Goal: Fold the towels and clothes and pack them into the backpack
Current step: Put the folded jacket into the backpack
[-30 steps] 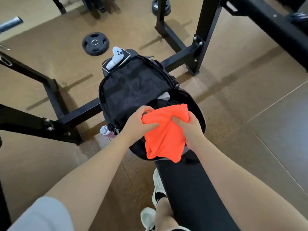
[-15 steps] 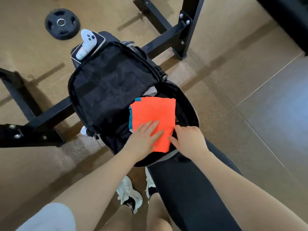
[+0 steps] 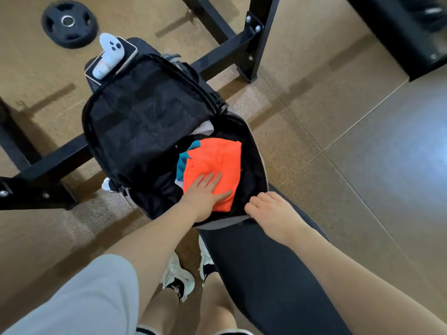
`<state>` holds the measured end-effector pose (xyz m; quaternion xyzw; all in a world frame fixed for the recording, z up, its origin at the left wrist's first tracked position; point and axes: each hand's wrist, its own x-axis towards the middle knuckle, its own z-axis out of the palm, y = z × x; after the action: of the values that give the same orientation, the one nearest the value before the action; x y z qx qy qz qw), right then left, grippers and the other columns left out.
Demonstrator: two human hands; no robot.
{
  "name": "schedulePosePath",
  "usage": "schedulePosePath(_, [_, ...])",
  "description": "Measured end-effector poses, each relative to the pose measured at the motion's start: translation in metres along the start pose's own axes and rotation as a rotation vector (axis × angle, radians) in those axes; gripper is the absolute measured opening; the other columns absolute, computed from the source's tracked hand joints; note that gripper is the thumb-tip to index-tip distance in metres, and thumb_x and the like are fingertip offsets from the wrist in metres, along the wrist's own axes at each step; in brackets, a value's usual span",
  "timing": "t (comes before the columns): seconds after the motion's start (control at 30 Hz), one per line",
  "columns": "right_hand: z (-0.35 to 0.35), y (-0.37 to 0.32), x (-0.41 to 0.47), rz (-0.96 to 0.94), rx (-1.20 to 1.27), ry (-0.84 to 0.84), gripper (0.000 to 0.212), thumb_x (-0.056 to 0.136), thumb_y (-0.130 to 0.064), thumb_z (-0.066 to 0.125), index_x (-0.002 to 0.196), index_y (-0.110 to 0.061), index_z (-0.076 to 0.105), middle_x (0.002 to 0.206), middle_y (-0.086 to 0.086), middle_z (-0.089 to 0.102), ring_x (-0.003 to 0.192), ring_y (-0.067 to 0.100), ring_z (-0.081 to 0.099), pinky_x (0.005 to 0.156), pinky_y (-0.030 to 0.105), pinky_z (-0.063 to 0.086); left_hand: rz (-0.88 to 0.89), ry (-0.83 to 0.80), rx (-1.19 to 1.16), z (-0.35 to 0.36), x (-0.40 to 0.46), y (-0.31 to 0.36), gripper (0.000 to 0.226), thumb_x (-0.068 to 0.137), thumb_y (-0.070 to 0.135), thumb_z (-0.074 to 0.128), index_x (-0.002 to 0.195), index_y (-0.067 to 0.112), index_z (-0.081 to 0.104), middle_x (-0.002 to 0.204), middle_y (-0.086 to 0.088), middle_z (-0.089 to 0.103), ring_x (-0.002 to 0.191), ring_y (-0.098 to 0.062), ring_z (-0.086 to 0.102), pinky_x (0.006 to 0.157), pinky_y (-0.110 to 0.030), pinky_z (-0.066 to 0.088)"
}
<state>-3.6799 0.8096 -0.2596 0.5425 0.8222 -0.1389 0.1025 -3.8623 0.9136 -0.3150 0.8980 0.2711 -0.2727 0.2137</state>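
Observation:
A black backpack (image 3: 145, 122) lies open on the end of a black bench (image 3: 261, 274), its flap thrown back to the far left. A folded orange cloth (image 3: 217, 158) lies inside the main compartment, on top of a teal piece (image 3: 183, 163) and something white (image 3: 205, 128). My left hand (image 3: 205, 194) lies flat on the orange cloth, fingers spread, pressing on it. My right hand (image 3: 271, 211) rests at the near right rim of the backpack's opening, fingers curled; whether it pinches the rim I cannot tell.
A white controller (image 3: 108, 54) lies on a phone (image 3: 128, 59) beyond the backpack. A black weight plate (image 3: 69, 22) lies on the tan floor at far left. Black rack legs (image 3: 232, 49) cross the floor behind the bench. My shoes (image 3: 179, 279) stand left of the bench.
The orange cloth went from being held up in both hands to lying inside the backpack. My left hand now presses flat on it; my right hand drew back to the bag's rim.

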Motion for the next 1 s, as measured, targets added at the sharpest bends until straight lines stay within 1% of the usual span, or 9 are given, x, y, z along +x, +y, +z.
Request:
schedulePosePath(0.13, [-0.029,-0.013,0.004,-0.086,-0.039,0.005,0.032,0.075,-0.011,0.031,0.077,-0.020,0.062,0.072,-0.005,0.057,0.068,0.017,0.056,0.072,0.026,0.046,0.032,0.109,-0.267,-0.031,-0.034,-0.013,0.058,0.090,0.005,0.041,0.144,0.024,0.030,0.156,-0.007,0.012,0.144,-0.025,0.008,0.115,-0.031,0.005])
schedulePosePath(0.27, [-0.065,-0.023,0.033,-0.111,-0.045,0.128,0.020,0.074,-0.007,0.042,0.070,-0.019,0.058,0.064,-0.005,0.057,0.068,0.018,0.060,0.091,0.029,0.037,-0.149,0.355,-0.534,-0.055,-0.081,-0.036,0.046,0.085,0.003,0.046,0.130,0.011,0.052,0.143,-0.010,0.040,0.133,-0.027,0.034,0.110,-0.030,0.023])
schedulePosePath(0.37, [-0.099,-0.028,0.057,-0.136,-0.085,0.078,0.024,0.052,-0.004,0.070,0.068,-0.018,0.058,0.056,-0.006,0.052,0.059,0.018,0.056,0.081,0.028,0.045,-0.304,0.467,-0.627,-0.067,-0.112,-0.063,0.038,0.083,0.009,0.045,0.117,0.005,0.061,0.129,-0.013,0.052,0.125,-0.028,0.044,0.105,-0.026,0.026])
schedulePosePath(0.43, [-0.119,-0.033,0.075,-0.153,-0.091,0.072,0.034,0.041,-0.004,0.078,0.065,-0.018,0.058,0.052,-0.006,0.049,0.053,0.018,0.053,0.065,0.026,0.049,-0.428,0.521,-0.665,-0.071,-0.128,-0.081,0.033,0.087,0.002,0.049,0.117,0.004,0.060,0.129,-0.013,0.051,0.125,-0.025,0.043,0.103,-0.022,0.024])
schedulePosePath(0.53, [-0.135,-0.038,0.104,-0.160,-0.092,0.046,0.035,0.039,-0.003,0.080,0.063,-0.016,0.057,0.050,-0.003,0.049,0.051,0.020,0.053,0.050,0.023,0.040,-0.553,0.587,-0.719,-0.073,-0.142,-0.109,0.034,0.089,0.002,0.049,0.121,0.005,0.056,0.130,-0.011,0.049,0.123,-0.024,0.045,0.102,-0.022,0.027])
schedulePosePath(0.7, [-0.135,-0.044,0.151,-0.103,-0.071,-0.125,0.025,0.086,-0.001,0.043,0.107,-0.014,0.050,0.097,0.004,0.058,0.098,0.025,0.050,0.072,0.031,0.023,-0.708,0.592,-0.862,-0.070,-0.130,-0.168,0.042,0.093,0.008,0.043,0.136,0.009,0.042,0.142,-0.013,0.037,0.129,-0.025,0.037,0.105,-0.032,0.028])
schedulePosePath(0.77, [-0.134,-0.047,0.169,-0.058,-0.083,-0.169,0.025,0.087,-0.002,0.039,0.107,-0.016,0.047,0.097,0.003,0.056,0.099,0.024,0.047,0.073,0.031,0.022,-0.778,0.572,-0.932,-0.064,-0.116,-0.191,0.046,0.094,0.008,0.042,0.139,0.009,0.036,0.146,-0.016,0.030,0.134,-0.029,0.029,0.108,-0.037,0.026])
schedulePosePath(0.9, [-0.128,-0.052,0.194,-0.027,-0.081,-0.223,0.017,0.085,-0.004,0.039,0.092,-0.020,0.038,0.083,-0.001,0.044,0.084,0.021,0.036,0.068,0.031,0.018,-1.022,0.453,-1.215,-0.048,-0.091,-0.224,0.053,0.095,0.012,0.039,0.145,0.012,0.022,0.146,-0.023,0.025,0.128,-0.041,0.035,0.103,-0.045,0.033])
schedulePosePath(1.0, [-0.116,-0.054,0.206,-0.024,-0.044,-0.222,0.016,0.087,-0.007,0.040,0.097,-0.019,0.045,0.081,-0.004,0.041,0.087,0.022,0.042,0.068,0.031,0.017,-1.095,0.414,-1.411,-0.035,-0.077,-0.240,0.057,0.097,0.018,0.039,0.147,0.011,0.011,0.144,-0.022,0.030,0.125,-0.040,0.039,0.101,-0.043,0.034])
